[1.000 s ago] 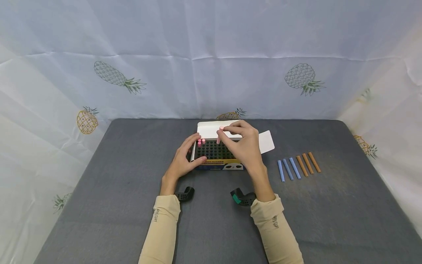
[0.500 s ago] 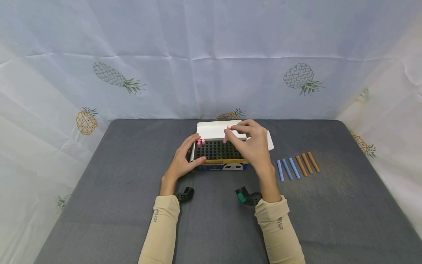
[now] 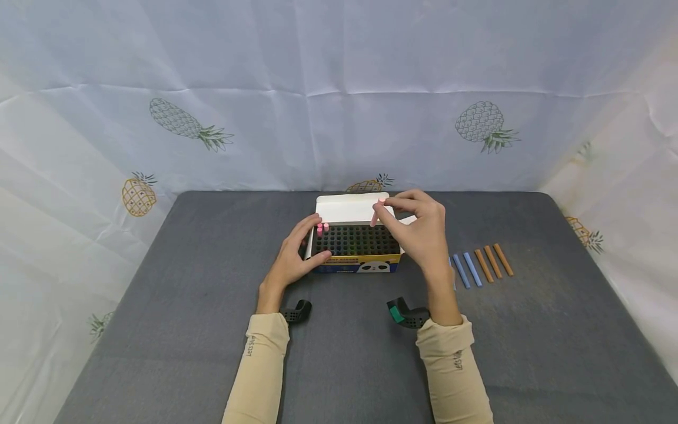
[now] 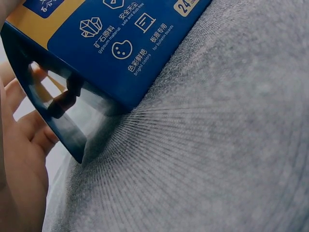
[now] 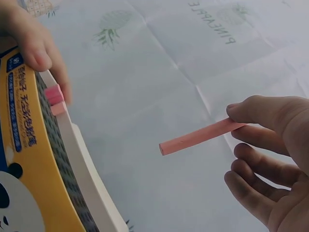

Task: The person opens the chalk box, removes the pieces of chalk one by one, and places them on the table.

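A chalk box [image 3: 344,261], yellow and blue with a panda on its front, stands with its white lid folded back. My left hand [image 3: 290,254] grips its left end, thumb at the front edge and fingers at the back. Between the thumb and fingertips of my right hand [image 3: 418,232] is a pink chalk stick [image 5: 198,138], held tilted above the box's right part. Inside the box is a black perforated insert [image 3: 356,240]. A few pink chalks [image 3: 320,230] stand up in its back-left holes. The left wrist view shows a side flap [image 4: 67,125] hanging out.
To the right of the box lie blue chalk sticks [image 3: 473,270] and brown-orange chalk sticks [image 3: 492,264] in a row. My right hand partly covers the leftmost blue one. A pineapple-print curtain [image 3: 339,141] rises behind the grey table [image 3: 185,306].
My right hand has moved rightward with the pink chalk, from over the box's middle towards its right end. It now partly covers the leftmost blue stick. My left hand stays in place.
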{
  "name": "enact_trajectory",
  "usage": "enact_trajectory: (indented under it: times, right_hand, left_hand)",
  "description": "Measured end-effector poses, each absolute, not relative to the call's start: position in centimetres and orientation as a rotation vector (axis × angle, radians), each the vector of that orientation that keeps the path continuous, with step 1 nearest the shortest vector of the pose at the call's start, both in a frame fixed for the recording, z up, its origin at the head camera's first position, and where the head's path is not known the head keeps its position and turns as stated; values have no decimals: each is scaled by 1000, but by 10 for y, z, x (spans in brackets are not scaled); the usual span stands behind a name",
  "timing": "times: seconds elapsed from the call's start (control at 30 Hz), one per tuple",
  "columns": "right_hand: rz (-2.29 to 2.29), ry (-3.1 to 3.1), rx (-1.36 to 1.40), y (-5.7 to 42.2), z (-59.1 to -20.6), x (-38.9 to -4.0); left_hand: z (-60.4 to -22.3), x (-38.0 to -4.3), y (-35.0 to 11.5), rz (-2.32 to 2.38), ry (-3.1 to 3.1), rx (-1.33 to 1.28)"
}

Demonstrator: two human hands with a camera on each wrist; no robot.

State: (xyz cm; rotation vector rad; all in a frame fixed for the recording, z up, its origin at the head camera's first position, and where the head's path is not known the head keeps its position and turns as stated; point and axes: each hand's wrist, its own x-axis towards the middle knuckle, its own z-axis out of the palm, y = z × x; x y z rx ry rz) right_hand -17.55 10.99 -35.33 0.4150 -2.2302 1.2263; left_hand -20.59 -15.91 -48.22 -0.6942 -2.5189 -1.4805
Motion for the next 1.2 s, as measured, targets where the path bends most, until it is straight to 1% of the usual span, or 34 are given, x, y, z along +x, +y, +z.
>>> enact_trajectory:
  times: [0.63,1.2]
  right_hand:
    - [1335,-2141,303,143,-351,-175]
    - [1343,-2082,116,177,-347,-167]
  left_hand:
    - [-483,-206,-160,-1474,-2519,-696]
    - [-481,-206,-159,-1489,-2522,-682]
